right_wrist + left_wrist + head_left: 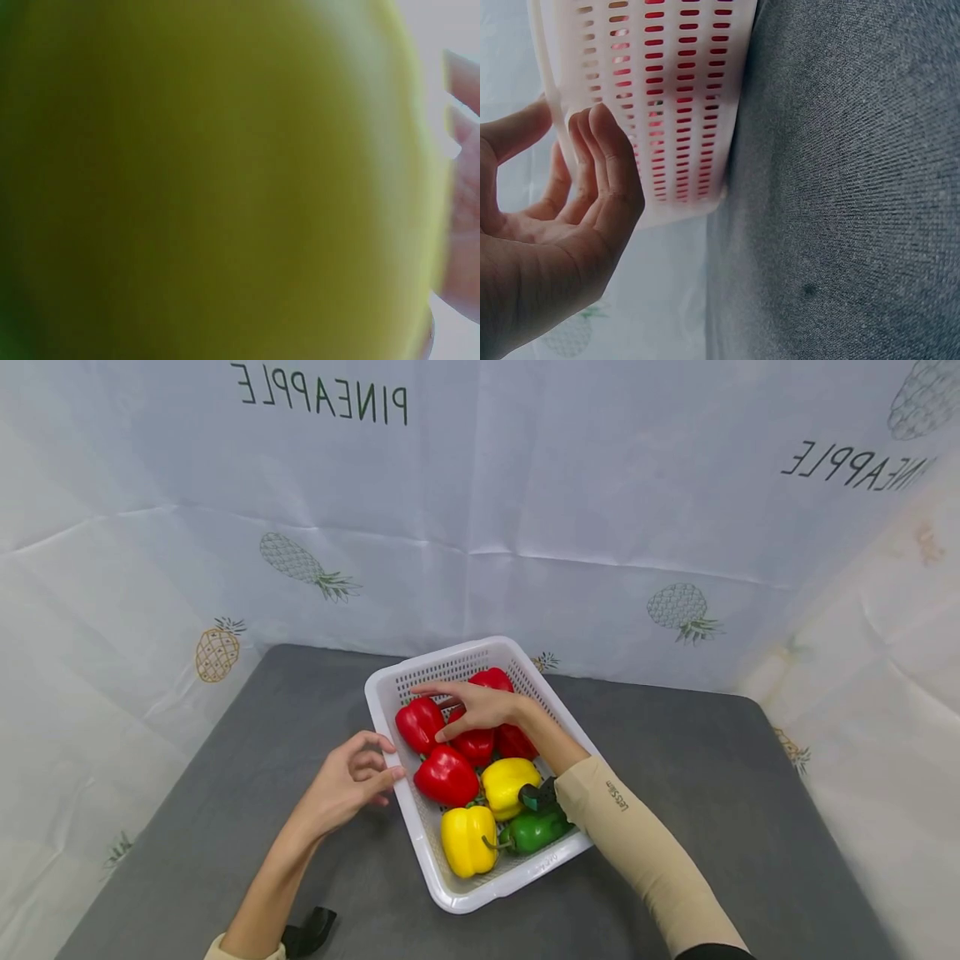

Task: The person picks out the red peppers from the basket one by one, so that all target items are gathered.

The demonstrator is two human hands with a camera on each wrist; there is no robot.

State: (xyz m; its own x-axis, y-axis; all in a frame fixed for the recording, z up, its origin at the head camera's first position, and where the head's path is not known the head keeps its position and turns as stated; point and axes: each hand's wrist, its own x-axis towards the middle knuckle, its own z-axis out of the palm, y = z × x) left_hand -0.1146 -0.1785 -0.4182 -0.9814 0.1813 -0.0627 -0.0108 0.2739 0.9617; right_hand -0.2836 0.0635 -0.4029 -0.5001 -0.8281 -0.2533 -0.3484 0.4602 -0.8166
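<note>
A white plastic basket (411,827) holds several bell peppers. My left hand (348,785) pinches its left rim, thumb on top and fingers curled under the outside; the left wrist view shows this hand (570,202) at the slotted wall (667,90). Over the far half of the basket reaches my right hand (480,703), fingers spread and gripping nothing. Its thumb and index finger span the far-left red bell pepper (418,727). More red bell peppers (472,745) lie partly under the palm. A blurred yellow bell pepper (225,180) hides most of the right hand (466,195) in its wrist view.
Nearer in the basket sit two yellow bell peppers (468,842) and a green bell pepper (536,831), partly behind the right sleeve and a black wrist strap (536,795). The basket stands slantwise on a dark grey table (697,793). Pineapple-print cloth (480,485) hangs behind.
</note>
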